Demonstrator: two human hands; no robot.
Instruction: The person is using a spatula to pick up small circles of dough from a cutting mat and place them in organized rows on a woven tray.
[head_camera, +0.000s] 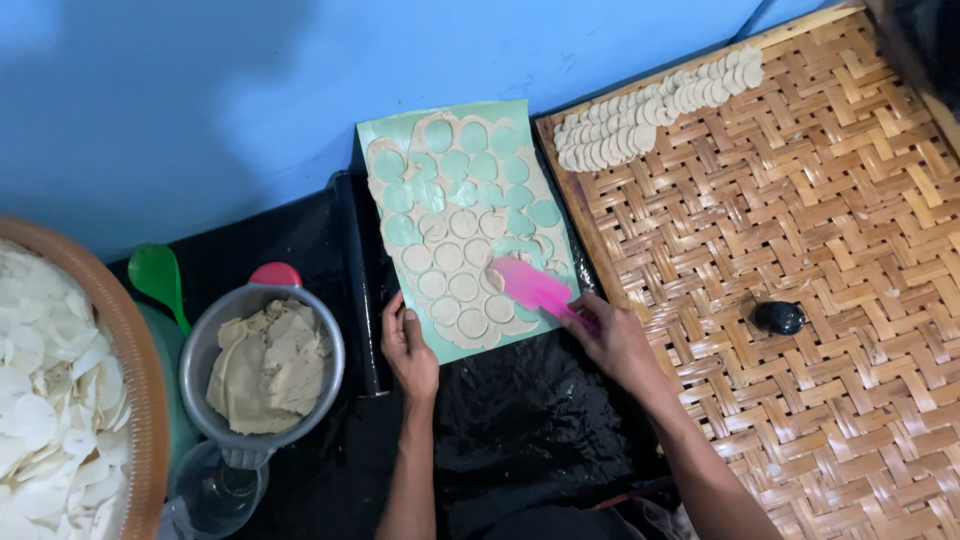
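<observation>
While right hand (615, 340) grips pink scraper (535, 287), blade tip lies on dough rounds (455, 290) on green sheet (470, 215). Scraper's long side slants up-left from right hand. Left hand (410, 345) lies flat, fingers pressing sheet's bottom-left edge, holding nothing. Right hand nearer rounds. Metal bowl (262, 365) of dough scraps at left; woven tray (800, 260) at right.

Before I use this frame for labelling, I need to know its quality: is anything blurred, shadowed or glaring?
Head view: the pink scraper in the right hand is smeared by motion; the left hand on the green sheet is sharp. A soft shadow darkens the blue wall at upper left. The black plastic shows small glints; the woven tray is evenly lit.
</observation>
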